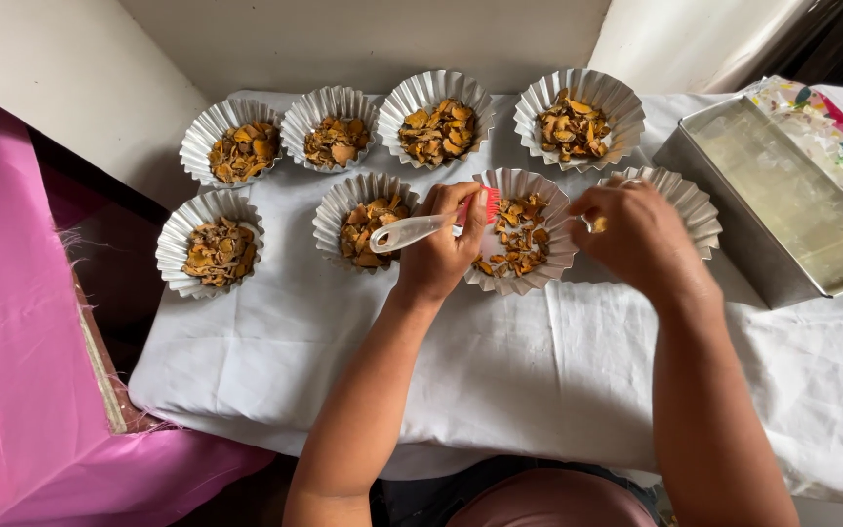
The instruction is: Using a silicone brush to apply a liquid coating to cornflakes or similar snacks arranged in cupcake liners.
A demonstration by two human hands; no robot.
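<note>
1. Your left hand [438, 256] is closed around a brush [420, 230] with a white handle and red bristles; the bristles sit over the rim of the third cup [519, 232] in the near row.
2. Your right hand [638, 237] is curled over the fourth near cup [680, 200], toward the table's right edge, fingers pinched at that cup's left rim (whether it grips the foil or a chip, I cannot tell).
3. Filled so far: four cups along the far edge [436, 119] and three in the near row, all holding orange-brown dried chips.
4. The fourth near cup is mostly hidden by your hand, so its fill cannot be judged; it looks like the last one open.
5. A metal tray [782, 200] sits at the right edge, just beside that cup, holding nothing I can see.
6. All rest on a white cloth [500, 371].
</note>
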